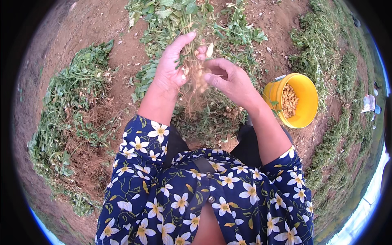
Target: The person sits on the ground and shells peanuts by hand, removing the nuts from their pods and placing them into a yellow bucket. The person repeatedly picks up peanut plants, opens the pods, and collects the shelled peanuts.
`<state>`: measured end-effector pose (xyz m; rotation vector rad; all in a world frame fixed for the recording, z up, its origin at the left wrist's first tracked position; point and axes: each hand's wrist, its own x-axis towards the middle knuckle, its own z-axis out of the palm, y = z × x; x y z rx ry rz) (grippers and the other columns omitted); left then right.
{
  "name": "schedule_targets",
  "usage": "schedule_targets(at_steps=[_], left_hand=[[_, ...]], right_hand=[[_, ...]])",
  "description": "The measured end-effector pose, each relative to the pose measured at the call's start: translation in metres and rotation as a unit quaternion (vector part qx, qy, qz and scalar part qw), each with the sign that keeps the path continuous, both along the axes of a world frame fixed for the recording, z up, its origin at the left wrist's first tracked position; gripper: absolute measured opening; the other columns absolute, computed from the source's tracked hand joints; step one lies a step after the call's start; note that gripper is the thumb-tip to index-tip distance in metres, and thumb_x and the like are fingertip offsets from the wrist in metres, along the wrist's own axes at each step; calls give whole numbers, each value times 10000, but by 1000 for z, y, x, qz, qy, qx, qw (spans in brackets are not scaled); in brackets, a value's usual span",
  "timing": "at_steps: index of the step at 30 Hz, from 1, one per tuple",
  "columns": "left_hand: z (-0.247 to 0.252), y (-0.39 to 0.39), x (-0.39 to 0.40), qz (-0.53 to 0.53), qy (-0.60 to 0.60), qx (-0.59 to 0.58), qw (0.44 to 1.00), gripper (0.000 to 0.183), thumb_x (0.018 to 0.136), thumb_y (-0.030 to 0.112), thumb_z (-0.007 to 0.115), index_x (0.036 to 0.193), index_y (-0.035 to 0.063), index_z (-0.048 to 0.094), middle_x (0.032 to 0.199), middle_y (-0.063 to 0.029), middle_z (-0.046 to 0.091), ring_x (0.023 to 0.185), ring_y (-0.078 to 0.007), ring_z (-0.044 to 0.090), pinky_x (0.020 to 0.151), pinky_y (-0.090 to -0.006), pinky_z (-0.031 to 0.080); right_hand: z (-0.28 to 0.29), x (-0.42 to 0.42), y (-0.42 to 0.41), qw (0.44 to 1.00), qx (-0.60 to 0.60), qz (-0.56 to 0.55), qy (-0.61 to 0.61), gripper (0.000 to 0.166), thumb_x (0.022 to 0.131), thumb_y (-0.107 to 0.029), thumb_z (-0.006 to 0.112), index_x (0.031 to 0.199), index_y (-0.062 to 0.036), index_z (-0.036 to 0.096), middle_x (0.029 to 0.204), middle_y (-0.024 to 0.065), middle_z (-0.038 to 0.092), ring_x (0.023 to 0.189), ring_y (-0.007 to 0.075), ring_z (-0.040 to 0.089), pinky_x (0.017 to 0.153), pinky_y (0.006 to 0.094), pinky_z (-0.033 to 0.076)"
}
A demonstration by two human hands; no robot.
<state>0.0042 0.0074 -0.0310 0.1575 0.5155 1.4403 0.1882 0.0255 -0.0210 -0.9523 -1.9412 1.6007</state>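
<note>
My left hand (173,61) is closed around the stems of a pulled peanut plant (188,26), its leaves pointing away from me and its thin roots hanging toward me. Pods cluster at the root end, between my two hands. My right hand (228,78) is at those peanut pods (200,75), thumb and fingers bent around their right side; whether it grips one cannot be told, as the pods are partly blurred and hidden. A yellow plastic bucket (307,101), tilted in view, stands right of my right forearm with picked peanuts (289,101) inside.
A long heap of peanut plants (79,92) with roots lies on the reddish soil to the left. More plants lie beneath my hands. Rows of green plants (318,61) run along the right side, with a pale object (368,103) beyond them.
</note>
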Motion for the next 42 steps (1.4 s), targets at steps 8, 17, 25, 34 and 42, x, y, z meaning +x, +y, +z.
schedule_targets(at_steps=[8, 17, 25, 34, 42], left_hand=[[1, 0, 7, 46, 93, -40, 994, 167, 900, 170, 636, 960, 35, 557, 741, -86, 570, 638, -148, 572, 547, -253, 519], [2, 1, 4, 35, 66, -19, 997, 196, 912, 180, 623, 1032, 44, 549, 732, -71, 550, 644, -144, 559, 546, -252, 498], [7, -3, 11, 12, 40, -18, 999, 247, 887, 119, 655, 1096, 40, 549, 736, -39, 536, 680, -137, 538, 532, -247, 471], [0, 5, 14, 195, 387, -40, 901, 238, 782, 74, 748, 947, -2, 596, 780, -37, 623, 590, -102, 554, 493, -238, 443], [4, 7, 26, 306, 674, -48, 671, 295, 742, 179, 767, 923, -9, 630, 816, -146, 690, 738, -261, 680, 703, -349, 521]], right_hand=[[16, -2, -8, 981, 155, 19, -117, 413, 810, -238, 715, 1132, -8, 595, 999, 153, 639, 900, 278, 653, 799, 359, 523], [7, -2, -6, 992, 92, -10, -88, 439, 806, -249, 707, 1158, -19, 582, 1041, 164, 642, 899, 300, 654, 797, 356, 521], [13, 1, -10, 980, 158, 25, -120, 320, 806, -207, 649, 1060, -12, 632, 978, 177, 651, 830, 311, 665, 755, 375, 537], [10, -2, -12, 928, 297, -12, -226, 220, 814, -172, 540, 942, -15, 624, 806, 153, 632, 685, 335, 634, 628, 435, 522], [25, -13, -40, 926, -367, 45, 75, 281, 906, -191, 441, 1028, 17, 585, 648, 5, 506, 536, 92, 529, 481, 235, 445]])
